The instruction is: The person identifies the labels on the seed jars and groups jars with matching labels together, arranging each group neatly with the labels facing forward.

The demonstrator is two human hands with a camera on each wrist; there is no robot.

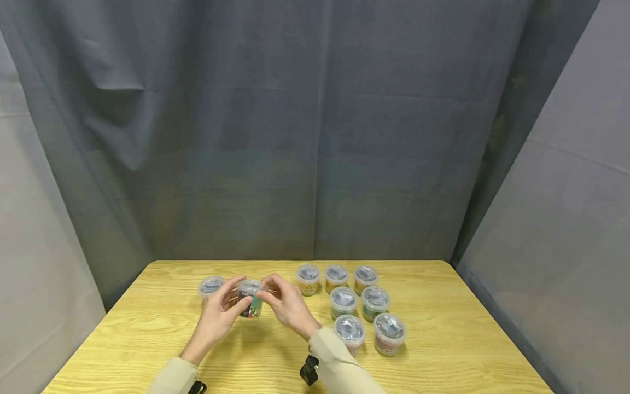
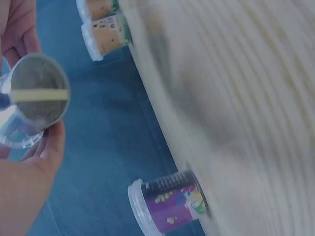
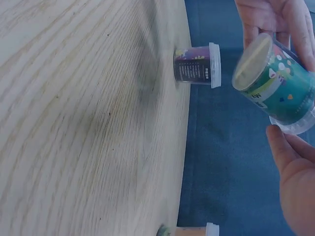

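A small plastic tub (image 1: 250,305) with a clear lid and a teal and dark label is held above the table between both hands. My left hand (image 1: 216,320) grips its side, thumb in front and fingers behind. At the rim on the right, my right hand (image 1: 290,310) pinches the edge of the lid with thumb and fingers. The tub's round base (image 2: 40,78) faces the left wrist camera, a pale strip across it. In the right wrist view the teal label (image 3: 288,91) shows small coloured shapes. Behind my left hand stands a purple-labelled tub (image 3: 194,64).
Several lidded tubs stand in rows on the right: yellow ones (image 1: 308,287) at the back, green ones (image 1: 375,312) in the middle and pinkish ones (image 1: 389,345) in front. The wooden table (image 1: 453,328) ends at a grey curtain (image 1: 315,164).
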